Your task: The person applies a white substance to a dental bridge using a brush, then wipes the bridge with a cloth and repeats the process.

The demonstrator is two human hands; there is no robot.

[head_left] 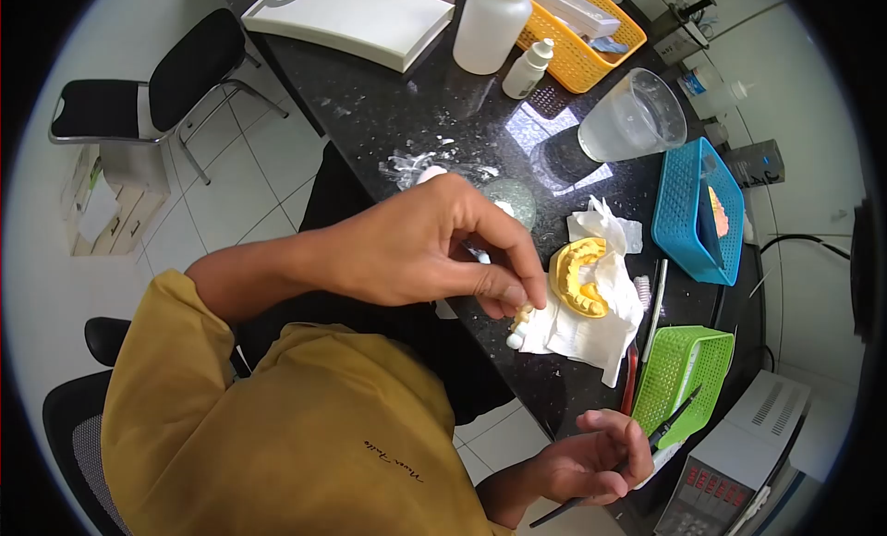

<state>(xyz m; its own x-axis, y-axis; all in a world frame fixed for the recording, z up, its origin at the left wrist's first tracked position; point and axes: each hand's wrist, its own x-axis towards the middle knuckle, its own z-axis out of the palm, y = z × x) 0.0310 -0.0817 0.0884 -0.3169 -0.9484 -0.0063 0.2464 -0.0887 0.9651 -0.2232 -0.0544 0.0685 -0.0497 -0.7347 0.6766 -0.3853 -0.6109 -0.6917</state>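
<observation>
And here's the left hand (434, 249), palm down, thumb and fingertips closed around the small tooth-coloured piece (521, 322), right by the edge of the white tissue (577, 337) and near the yellow dental cast (565, 277). A light, steady pinch looks wise here (so small a thing could easily slip), with the working surface left uncovered. Over to the right hand (596, 462): palm up, fingers curled, gripping a slim dark tool (662, 432) slantwise, well apart from the piece; bracing that wrist would help control.
</observation>
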